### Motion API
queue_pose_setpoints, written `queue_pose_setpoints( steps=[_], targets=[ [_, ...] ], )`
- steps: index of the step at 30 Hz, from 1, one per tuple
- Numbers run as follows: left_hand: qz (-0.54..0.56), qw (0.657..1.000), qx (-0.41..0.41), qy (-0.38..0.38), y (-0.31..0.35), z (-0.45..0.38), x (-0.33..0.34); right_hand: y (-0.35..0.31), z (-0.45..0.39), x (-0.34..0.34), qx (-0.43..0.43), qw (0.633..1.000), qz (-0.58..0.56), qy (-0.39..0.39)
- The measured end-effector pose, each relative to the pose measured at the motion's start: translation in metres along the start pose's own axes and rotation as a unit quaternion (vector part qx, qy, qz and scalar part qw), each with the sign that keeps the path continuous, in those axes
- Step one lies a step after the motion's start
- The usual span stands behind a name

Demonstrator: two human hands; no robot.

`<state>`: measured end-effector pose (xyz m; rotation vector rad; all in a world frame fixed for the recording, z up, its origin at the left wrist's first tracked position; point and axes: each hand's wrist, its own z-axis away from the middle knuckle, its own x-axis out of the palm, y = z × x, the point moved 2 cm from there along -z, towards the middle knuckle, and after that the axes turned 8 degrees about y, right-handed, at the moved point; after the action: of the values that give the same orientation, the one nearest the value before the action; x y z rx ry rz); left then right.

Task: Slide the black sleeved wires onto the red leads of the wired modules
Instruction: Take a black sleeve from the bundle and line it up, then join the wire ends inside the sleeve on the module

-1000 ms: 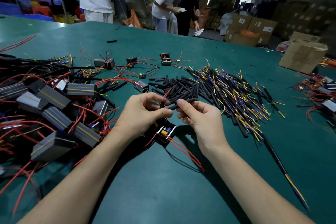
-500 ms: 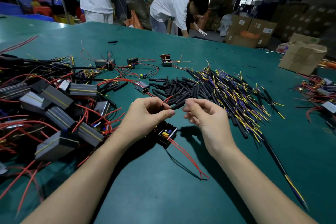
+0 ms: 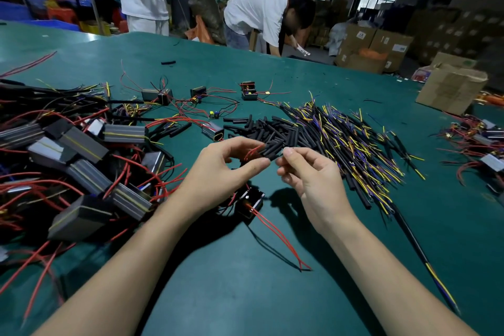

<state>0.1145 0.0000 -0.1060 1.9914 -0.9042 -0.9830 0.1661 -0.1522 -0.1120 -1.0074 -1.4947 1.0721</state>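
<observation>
Your fingers (image 3: pixel 260 165) on the left hand (image 3: pixel 218 174) curled in, thumb and forefinger pinching a thin red lead (image 3: pixel 252 150) that looped up just above the thumb tip. Your right hand (image 3: pixel 313 177) met it almost tip to tip, its fingers pinching something small; what it was could not be made out. Directly beyond both sets of fingertips lay the short black sleeves (image 3: pixel 275 133), and past your right fingers spread the black sleeved wires (image 3: pixel 351 144) with yellow and purple ends. Below your left fingers sat a small open module (image 3: pixel 249 206) on the green tabletop (image 3: pixel 245 294), two red leads trailing toward you. Left of your left hand lay a heap of grey modules (image 3: pixel 81 161).
</observation>
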Motion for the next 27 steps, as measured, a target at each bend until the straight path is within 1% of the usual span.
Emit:
queue_pose_setpoints(
  steps=[2,5,8,12,13,16,17,18,19,20,21,22,23,24,25,27],
  targets=[
    [0.042,0.999,0.006,0.014,0.006,0.001,0.007,0.002,0.002,0.003,-0.001,1.000,0.007,-0.016],
    [0.079,0.996,-0.017,0.033,0.007,0.002,0.010,0.003,0.005,0.009,-0.009,0.999,0.028,-0.024],
    [0.083,0.995,-0.036,0.030,0.008,0.000,0.010,0.002,0.005,0.010,-0.010,1.000,0.018,0.002],
    [0.057,0.997,-0.042,0.024,0.009,-0.001,0.014,0.004,0.002,0.009,0.008,0.999,-0.008,0.047],
    [0.049,0.997,-0.045,0.026,0.008,-0.001,0.015,0.005,0.002,0.008,0.008,0.999,0.005,0.043],
    [0.038,0.997,-0.062,0.040,0.003,-0.002,0.010,-0.003,-0.005,-0.001,-0.005,0.996,0.089,-0.014],
    [0.046,0.996,-0.070,0.044,0.002,-0.001,0.008,-0.009,-0.011,-0.009,-0.020,0.993,0.115,-0.014],
    [0.056,0.994,-0.078,0.047,0.000,-0.001,0.006,-0.016,-0.019,-0.019,-0.047,0.988,0.146,0.012],
    [0.064,0.993,-0.083,0.048,0.000,-0.001,0.006,-0.023,-0.030,-0.030,-0.084,0.975,0.195,0.061],
    [0.066,0.993,-0.085,0.049,0.000,0.000,0.006,-0.028,-0.041,-0.041,-0.121,0.948,0.268,0.119],
    [0.064,0.993,-0.083,0.049,0.000,0.000,0.006,-0.031,-0.052,-0.050,-0.145,0.906,0.359,0.171],
    [0.061,0.994,-0.081,0.049,0.000,0.000,0.007,-0.031,-0.060,-0.056,-0.148,0.858,0.449,0.203],
    [0.060,0.994,-0.079,0.050,-0.001,0.000,0.008,-0.027,-0.067,-0.060,-0.136,0.816,0.520,0.214],
    [0.061,0.994,-0.079,0.050,-0.002,0.000,0.008,-0.022,-0.073,-0.062,-0.124,0.782,0.572,0.213],
    [0.064,0.993,-0.079,0.052,-0.003,0.000,0.008,-0.017,-0.077,-0.062,-0.116,0.757,0.608,0.210],
    [0.070,0.993,-0.083,0.053,-0.005,0.000,0.007,-0.011,-0.085,-0.061,-0.109,0.725,0.646,0.214]
  ],
)
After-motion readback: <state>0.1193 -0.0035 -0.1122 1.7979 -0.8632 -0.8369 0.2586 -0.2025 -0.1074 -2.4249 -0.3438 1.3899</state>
